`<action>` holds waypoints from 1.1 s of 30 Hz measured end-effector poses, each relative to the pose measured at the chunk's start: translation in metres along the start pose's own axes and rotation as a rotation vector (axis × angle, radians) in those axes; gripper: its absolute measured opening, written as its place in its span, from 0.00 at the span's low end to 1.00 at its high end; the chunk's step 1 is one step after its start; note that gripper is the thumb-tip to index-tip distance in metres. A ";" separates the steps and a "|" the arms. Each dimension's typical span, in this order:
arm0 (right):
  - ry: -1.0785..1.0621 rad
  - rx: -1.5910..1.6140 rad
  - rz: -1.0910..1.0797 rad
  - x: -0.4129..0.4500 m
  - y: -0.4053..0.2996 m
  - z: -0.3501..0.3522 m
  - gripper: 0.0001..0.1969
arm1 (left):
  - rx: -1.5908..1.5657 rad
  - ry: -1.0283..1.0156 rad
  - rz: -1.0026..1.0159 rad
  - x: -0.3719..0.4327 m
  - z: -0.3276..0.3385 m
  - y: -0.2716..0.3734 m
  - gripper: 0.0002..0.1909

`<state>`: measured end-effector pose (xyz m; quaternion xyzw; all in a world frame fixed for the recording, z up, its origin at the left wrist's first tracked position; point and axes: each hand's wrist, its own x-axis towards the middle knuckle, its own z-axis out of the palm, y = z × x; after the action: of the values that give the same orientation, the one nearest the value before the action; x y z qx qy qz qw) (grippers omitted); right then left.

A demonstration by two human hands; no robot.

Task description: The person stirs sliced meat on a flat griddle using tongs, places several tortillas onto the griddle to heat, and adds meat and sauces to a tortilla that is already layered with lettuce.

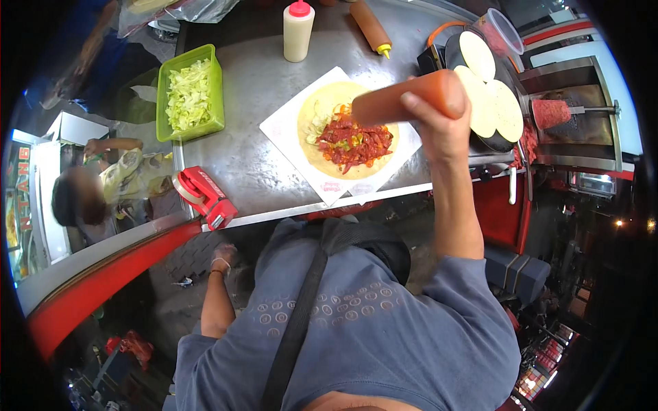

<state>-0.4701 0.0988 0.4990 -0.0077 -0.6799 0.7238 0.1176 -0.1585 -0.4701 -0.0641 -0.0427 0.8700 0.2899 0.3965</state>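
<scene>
My right hand [442, 120] grips an orange-red sauce squeeze bottle [406, 97], tilted with its base up and its nozzle end over a filled flatbread; the nozzle itself is hidden or blurred. The round flatbread [313, 156] lies open on white paper [285, 123] and bears chopped meat with red sauce [354, 141] and shredded lettuce [317, 126]. My left hand [224, 257], in a clear plastic glove, hangs low beside my body, below the counter edge; its fingers are too unclear to read.
On the metal counter [241, 149] stand a green tub of lettuce [220, 103], a white sauce bottle [298, 33], a lying brown-orange bottle [370, 28] and a red tape dispenser [216, 200]. Several flatbreads [483, 103] cover a griddle near a meat spit [550, 114]. Another person [123, 172] is at the left.
</scene>
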 end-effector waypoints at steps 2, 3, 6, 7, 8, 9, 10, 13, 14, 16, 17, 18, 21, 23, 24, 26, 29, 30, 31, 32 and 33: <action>-0.062 -0.035 -0.006 -0.002 0.008 0.004 0.22 | 0.288 0.045 0.199 -0.006 -0.006 0.001 0.17; -0.067 -0.034 -0.004 0.001 0.009 0.005 0.22 | 0.578 0.083 0.391 -0.012 -0.006 0.001 0.17; 0.012 -0.074 -0.015 0.004 0.013 0.005 0.24 | 0.582 0.045 0.309 -0.014 -0.004 0.004 0.16; 0.011 -0.068 -0.016 0.004 0.013 0.005 0.24 | 0.585 0.048 0.305 -0.013 -0.005 0.005 0.16; -0.011 -0.080 -0.035 0.005 0.013 0.004 0.23 | 0.428 0.003 0.202 -0.011 -0.007 0.005 0.17; -0.035 -0.098 -0.048 0.004 0.014 0.002 0.22 | 0.263 -0.046 0.099 -0.012 -0.003 0.007 0.17; 0.002 -0.023 -0.015 0.004 0.012 0.002 0.22 | 0.257 -0.048 0.103 -0.011 -0.004 0.014 0.17; -0.053 -0.119 -0.006 -0.007 0.007 -0.006 0.22 | 0.700 -0.045 0.390 -0.002 -0.013 0.024 0.16; -0.010 -0.127 0.029 -0.010 0.002 -0.010 0.22 | 0.717 -0.068 0.389 0.000 -0.016 0.026 0.15; 0.060 -0.063 0.043 -0.011 -0.011 -0.023 0.21 | 0.735 -0.101 0.389 0.008 -0.011 0.022 0.14; 0.086 0.012 0.016 -0.010 -0.017 -0.030 0.21 | 0.562 -0.111 0.193 0.017 -0.008 0.019 0.15; 0.076 -0.061 -0.024 -0.015 -0.013 -0.037 0.20 | 0.392 -0.113 0.005 0.026 -0.012 0.021 0.17; 0.006 -0.126 -0.044 -0.026 -0.015 -0.047 0.22 | 0.221 -0.069 -0.002 0.032 -0.021 0.025 0.19; 0.046 -0.024 -0.114 -0.022 -0.027 -0.046 0.22 | 0.552 -0.102 0.238 0.042 -0.035 0.042 0.21; -0.001 -0.126 -0.115 -0.015 -0.037 -0.047 0.22 | 0.942 -0.132 0.487 0.050 -0.043 0.053 0.22; -0.123 -0.186 -0.154 0.010 -0.072 -0.050 0.22 | 0.708 -0.079 0.413 0.047 -0.052 0.041 0.22; -0.126 0.036 -0.341 0.048 -0.076 -0.056 0.23 | -0.100 -0.014 0.081 0.051 -0.063 0.065 0.21; 0.025 0.132 -0.253 0.058 -0.055 -0.059 0.28 | -0.370 -0.025 -0.053 0.051 -0.068 0.078 0.21; 0.153 0.353 -0.075 0.061 -0.010 -0.060 0.28 | -0.644 0.001 -0.184 0.053 -0.071 0.092 0.22; 0.088 0.347 0.025 0.047 0.015 -0.036 0.31 | 0.223 0.022 0.121 0.049 -0.067 0.091 0.21; 0.215 0.383 0.017 0.053 0.056 -0.034 0.33 | 1.105 0.051 0.411 0.052 -0.066 0.090 0.21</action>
<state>-0.5253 0.1392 0.4489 -0.0681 -0.5133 0.8358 0.1825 -0.2650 -0.4232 -0.0246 0.3329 0.8917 -0.1367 0.2744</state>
